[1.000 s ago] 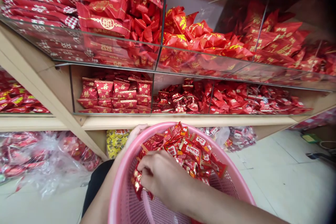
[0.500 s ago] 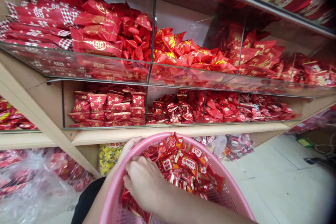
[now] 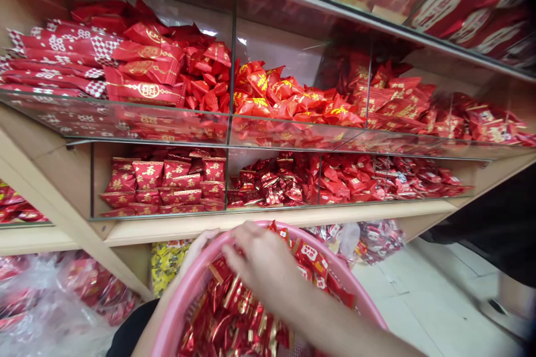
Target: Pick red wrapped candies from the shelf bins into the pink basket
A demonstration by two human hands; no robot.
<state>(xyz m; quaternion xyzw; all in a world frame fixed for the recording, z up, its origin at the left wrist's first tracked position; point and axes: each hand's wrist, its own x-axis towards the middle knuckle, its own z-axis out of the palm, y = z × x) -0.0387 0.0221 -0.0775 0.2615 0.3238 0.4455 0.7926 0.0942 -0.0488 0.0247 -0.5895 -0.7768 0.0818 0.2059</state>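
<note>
A pink plastic basket [image 3: 167,307] with perforated sides is full of small red-and-gold wrapped candies [image 3: 234,312]. My left arm runs along the outside of the basket, and my left hand [image 3: 205,241] grips its far left rim, most fingers hidden behind it. Over the candies at the far side of the basket is my right hand [image 3: 262,259], blurred by motion. Its thumb stands apart from the bent fingers, and nothing shows between them. Red packets with white labels [image 3: 309,252] lie just right of this hand.
Glass-fronted shelves [image 3: 272,215] with red wrapped sweets in compartments stand directly beyond the basket. Plastic bags of sweets [image 3: 62,301] lie low at left, yellow packets [image 3: 167,262] beside my left arm. A person's foot [image 3: 498,312] is on the tiled floor at right.
My right hand has moved from the basket's left side to its far side, uncovering more red-gold candies in front. The view has tilted up slightly. A person in dark clothing has appeared at right.
</note>
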